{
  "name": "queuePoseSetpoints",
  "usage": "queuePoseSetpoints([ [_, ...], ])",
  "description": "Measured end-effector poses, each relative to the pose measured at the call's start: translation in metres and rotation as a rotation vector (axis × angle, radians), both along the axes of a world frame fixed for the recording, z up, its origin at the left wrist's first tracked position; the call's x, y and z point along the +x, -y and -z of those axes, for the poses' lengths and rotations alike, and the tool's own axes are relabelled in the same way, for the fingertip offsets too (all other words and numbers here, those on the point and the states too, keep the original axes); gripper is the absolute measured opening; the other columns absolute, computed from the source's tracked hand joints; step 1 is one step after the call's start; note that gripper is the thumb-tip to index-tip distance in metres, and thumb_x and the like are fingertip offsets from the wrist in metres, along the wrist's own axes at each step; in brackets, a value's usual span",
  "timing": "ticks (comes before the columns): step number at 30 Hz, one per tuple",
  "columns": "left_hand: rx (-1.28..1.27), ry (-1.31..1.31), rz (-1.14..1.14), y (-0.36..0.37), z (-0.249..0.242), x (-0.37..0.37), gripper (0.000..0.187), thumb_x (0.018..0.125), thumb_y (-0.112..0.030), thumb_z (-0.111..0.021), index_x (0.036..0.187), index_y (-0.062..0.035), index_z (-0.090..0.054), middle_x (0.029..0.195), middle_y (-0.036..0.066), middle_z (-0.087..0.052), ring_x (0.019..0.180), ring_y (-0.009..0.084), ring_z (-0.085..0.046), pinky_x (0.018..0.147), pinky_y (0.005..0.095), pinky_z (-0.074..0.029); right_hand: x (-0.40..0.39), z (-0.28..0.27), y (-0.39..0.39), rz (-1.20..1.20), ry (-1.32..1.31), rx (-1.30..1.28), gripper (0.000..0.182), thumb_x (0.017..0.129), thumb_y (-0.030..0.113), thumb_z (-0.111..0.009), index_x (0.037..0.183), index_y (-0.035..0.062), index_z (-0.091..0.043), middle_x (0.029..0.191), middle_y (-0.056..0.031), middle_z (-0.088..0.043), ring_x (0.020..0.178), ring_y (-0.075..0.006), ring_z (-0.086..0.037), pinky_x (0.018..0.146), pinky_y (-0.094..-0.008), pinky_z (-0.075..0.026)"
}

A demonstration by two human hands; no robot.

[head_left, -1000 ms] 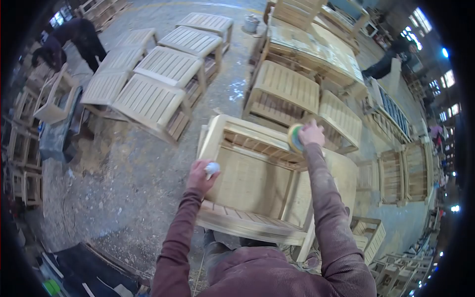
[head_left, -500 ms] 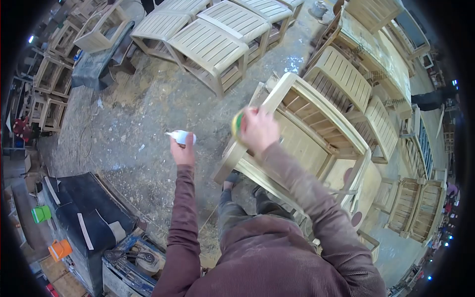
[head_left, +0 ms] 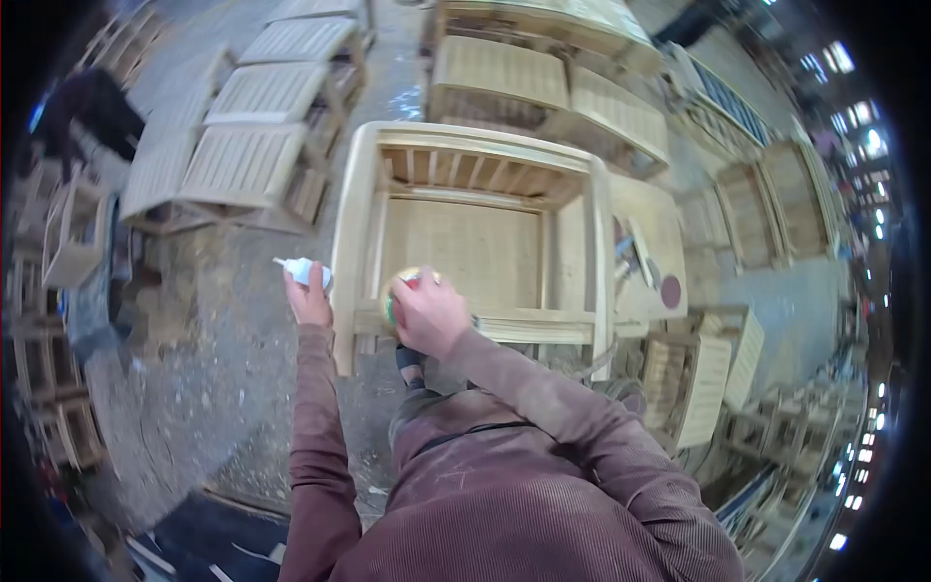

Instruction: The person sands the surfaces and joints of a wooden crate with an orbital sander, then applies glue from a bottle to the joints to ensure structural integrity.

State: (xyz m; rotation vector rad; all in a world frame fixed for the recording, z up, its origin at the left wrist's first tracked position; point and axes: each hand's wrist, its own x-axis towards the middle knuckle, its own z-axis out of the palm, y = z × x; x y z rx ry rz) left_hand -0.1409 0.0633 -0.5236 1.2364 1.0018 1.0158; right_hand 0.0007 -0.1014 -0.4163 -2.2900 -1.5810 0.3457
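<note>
My left hand (head_left: 311, 299) is closed around a small white squeeze bottle (head_left: 308, 273) with a thin nozzle, which points to the left. It hovers just left of a pale wooden chair-like frame (head_left: 593, 252) with a slatted side. My right hand (head_left: 431, 312) grips a round green, yellow and red object (head_left: 393, 301); fingers cover much of it, and its kind cannot be made out. This hand is over the near left corner of the frame, above its front rail (head_left: 504, 325). Whether it touches the wood cannot be told.
Slatted wooden tables (head_left: 247, 160) stand in rows at the back left, with more slatted pieces (head_left: 499, 73) behind the frame. A board (head_left: 652, 228) right of the frame bears tools and a dark red disc (head_left: 670, 291). A person (head_left: 92, 112) bends at far left.
My view has turned right, so the frame now sits squarely before me. My right hand has come nearer my body with the round object. The bottle stays in my left hand.
</note>
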Motion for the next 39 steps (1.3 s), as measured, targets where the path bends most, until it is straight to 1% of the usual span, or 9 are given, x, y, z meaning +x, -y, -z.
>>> queuePoseSetpoints([
  [3,0.112,-0.045,0.027,0.003,0.035,0.019,0.03,0.088,-0.021,-0.061,0.106,-0.001,-0.047,0.092,0.005,-0.055,0.081,0.0123,-0.053,0.072,0.0275,-0.045,0.034,-0.004,0.074,0.206,-0.008,-0.08,0.037,0.069,0.02,-0.064,0.104,0.0126,-0.054,0.097,-0.0222,-0.051,0.083,-0.0409,-0.057,0.066,-0.0456,-0.052],
  [4,0.248,-0.223,0.013,0.003,0.04,0.02,0.029,0.089,-0.022,-0.06,0.105,-0.0006,-0.048,0.09,0.005,-0.055,0.079,0.0132,-0.053,0.07,0.0284,-0.045,0.047,-0.006,0.098,0.301,0.038,-0.105,0.039,0.069,0.021,-0.065,0.106,0.013,-0.054,0.098,-0.0216,-0.051,0.085,-0.0405,-0.057,0.067,-0.0455,-0.052],
  [11,0.204,-0.238,0.024,0.009,0.04,0.02,0.044,0.084,-0.027,-0.065,0.111,0.0042,-0.048,0.096,0.014,-0.06,0.084,0.0204,-0.058,0.074,0.0343,-0.047,0.155,-0.006,0.205,0.913,0.19,-0.216,0.037,0.074,0.028,-0.063,0.105,0.0133,-0.049,0.101,-0.0207,-0.05,0.086,-0.0391,-0.058,0.071,-0.0466,-0.05],
  [14,0.284,-0.587,0.043,0.011,0.027,0.024,0.055,0.082,-0.029,-0.066,0.12,0.0064,-0.045,0.102,0.018,-0.06,0.087,0.0255,-0.06,0.076,0.0369,-0.047,0.225,0.008,0.199,0.975,0.203,-0.193,0.044,0.075,0.033,-0.062,0.112,0.0146,-0.047,0.102,-0.0222,-0.051,0.088,-0.042,-0.058,0.077,-0.0488,-0.049],
  [20,0.293,-0.554,0.027,0.016,0.027,0.024,0.068,0.081,-0.032,-0.066,0.13,0.0065,-0.038,0.104,0.021,-0.061,0.091,0.0298,-0.06,0.079,0.0397,-0.046,0.208,0.01,0.203,0.953,0.297,-0.178,0.05,0.075,0.036,-0.062,0.117,0.0147,-0.047,0.105,-0.0244,-0.05,0.089,-0.0434,-0.058,0.075,-0.05,-0.049],
  [25,0.238,-0.558,0.066,0.015,0.02,0.03,0.064,0.081,-0.031,-0.066,0.127,0.0057,-0.041,0.103,0.02,-0.061,0.09,0.0291,-0.06,0.078,0.0395,-0.046,0.227,0.011,0.207,1.026,0.228,-0.231,0.056,0.073,0.036,-0.064,0.121,0.0153,-0.045,0.107,-0.0245,-0.05,0.088,-0.0439,-0.058,0.074,-0.0491,-0.05],
  [26,0.22,-0.562,0.078,0.015,0.019,0.028,0.063,0.081,-0.031,-0.066,0.126,0.0054,-0.042,0.102,0.02,-0.061,0.09,0.029,-0.061,0.078,0.0395,-0.047,0.231,0.009,0.203,1.082,0.211,-0.172,0.048,0.073,0.038,-0.066,0.114,0.0185,-0.05,0.105,-0.0206,-0.051,0.09,-0.0416,-0.058,0.075,-0.049,-0.049],
  [33,0.341,-0.62,0.045,0.013,0.028,0.029,0.059,0.082,-0.031,-0.065,0.123,0.0056,-0.044,0.098,0.02,-0.061,0.087,0.0302,-0.06,0.077,0.0398,-0.046,0.187,0.016,0.215,0.999,0.261,-0.192,0.048,0.074,0.036,-0.065,0.115,0.0167,-0.051,0.102,-0.0208,-0.052,0.088,-0.0401,-0.059,0.074,-0.0491,-0.049],
  [39,0.28,-0.534,0.001,0.015,0.024,0.032,0.059,0.082,-0.031,-0.064,0.123,0.0062,-0.044,0.097,0.021,-0.061,0.087,0.0311,-0.06,0.077,0.0402,-0.046,0.182,0.007,0.214,0.99,0.257,-0.149,0.038,0.075,0.032,-0.063,0.107,0.0175,-0.05,0.107,-0.0213,-0.049,0.087,-0.0435,-0.058,0.07,-0.0498,-0.051],
])
